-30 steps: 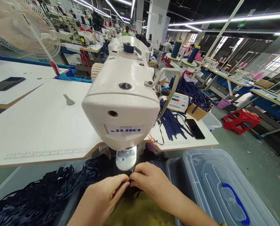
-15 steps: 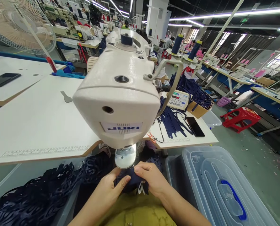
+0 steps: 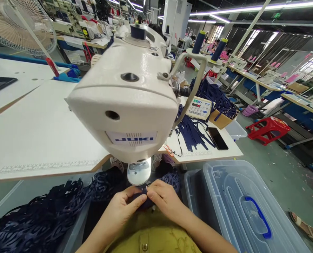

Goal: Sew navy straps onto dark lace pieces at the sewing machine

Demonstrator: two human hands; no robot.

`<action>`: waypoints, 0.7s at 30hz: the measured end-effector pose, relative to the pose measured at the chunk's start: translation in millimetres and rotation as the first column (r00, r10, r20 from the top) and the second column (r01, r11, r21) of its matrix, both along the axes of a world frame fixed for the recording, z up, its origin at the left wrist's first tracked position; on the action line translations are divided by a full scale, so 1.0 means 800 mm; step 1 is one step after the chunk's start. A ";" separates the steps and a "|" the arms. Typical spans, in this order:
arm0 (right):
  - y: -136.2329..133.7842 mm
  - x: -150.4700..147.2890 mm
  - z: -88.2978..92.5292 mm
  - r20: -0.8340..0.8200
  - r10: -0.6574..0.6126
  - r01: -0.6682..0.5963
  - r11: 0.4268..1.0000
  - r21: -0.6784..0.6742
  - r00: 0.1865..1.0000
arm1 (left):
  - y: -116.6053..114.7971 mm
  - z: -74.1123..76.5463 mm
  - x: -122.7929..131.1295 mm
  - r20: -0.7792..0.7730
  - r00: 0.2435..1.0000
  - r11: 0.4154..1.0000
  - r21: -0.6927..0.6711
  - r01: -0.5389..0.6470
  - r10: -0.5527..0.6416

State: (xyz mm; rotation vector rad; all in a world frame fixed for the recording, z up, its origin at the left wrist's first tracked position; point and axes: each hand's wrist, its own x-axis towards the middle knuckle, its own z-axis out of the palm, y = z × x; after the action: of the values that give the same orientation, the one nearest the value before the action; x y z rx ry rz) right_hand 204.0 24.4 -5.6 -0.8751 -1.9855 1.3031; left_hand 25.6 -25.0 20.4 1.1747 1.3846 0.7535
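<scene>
A small piece of navy fabric [image 3: 144, 189], strap-like at its top, is pinched between my two hands just below the machine's rounded metal bed end [image 3: 139, 173]. My left hand [image 3: 121, 207] grips it from the left, thumb pointing in along its lower edge. From the right, my right hand [image 3: 164, 198] closes thumb and fingers on the same piece, the fingertips of both hands almost meeting. Much of the fabric is hidden behind my fingers. Above the hands stands the white JUKI sewing machine head [image 3: 125, 109]; its needle area is out of sight underneath.
Navy straps [image 3: 35, 218] fill a clear bin at lower left. A lidded clear box [image 3: 251, 207] stands at right. On the table [image 3: 48, 137] lie more navy strips [image 3: 192, 135] and a phone [image 3: 218, 138]. A sandaled foot [image 3: 305, 226] shows at far right.
My hands have drawn closer together on the fabric. The white tag-like loop below it is hidden now. The view has shifted slightly, and a sandaled foot has appeared at right.
</scene>
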 end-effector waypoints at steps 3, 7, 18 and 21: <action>0.008 -0.004 0.003 -0.092 0.089 -0.107 0.971 -0.214 0.992 | 0.000 -0.006 0.002 -0.111 0.994 0.997 0.072 0.001 0.007; 0.006 -0.018 0.003 -0.322 -0.182 -0.029 0.832 -0.554 0.929 | -0.001 -0.015 0.004 -0.242 0.970 0.986 0.168 0.006 0.035; -0.007 -0.016 -0.012 -0.433 -0.210 0.018 0.914 -0.406 0.877 | -0.013 -0.010 0.005 -0.380 0.919 0.906 0.417 0.070 0.104; -0.008 -0.016 -0.015 -0.453 -0.208 0.040 0.935 -0.352 0.867 | -0.015 -0.002 0.007 -0.483 0.859 0.793 0.585 0.172 0.170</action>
State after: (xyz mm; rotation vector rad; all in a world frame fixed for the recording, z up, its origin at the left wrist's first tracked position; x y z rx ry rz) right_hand 190.9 17.6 -17.3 -0.7178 -1.3180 1.6215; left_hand 31.0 -36.6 18.9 2.0124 1.6229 0.9733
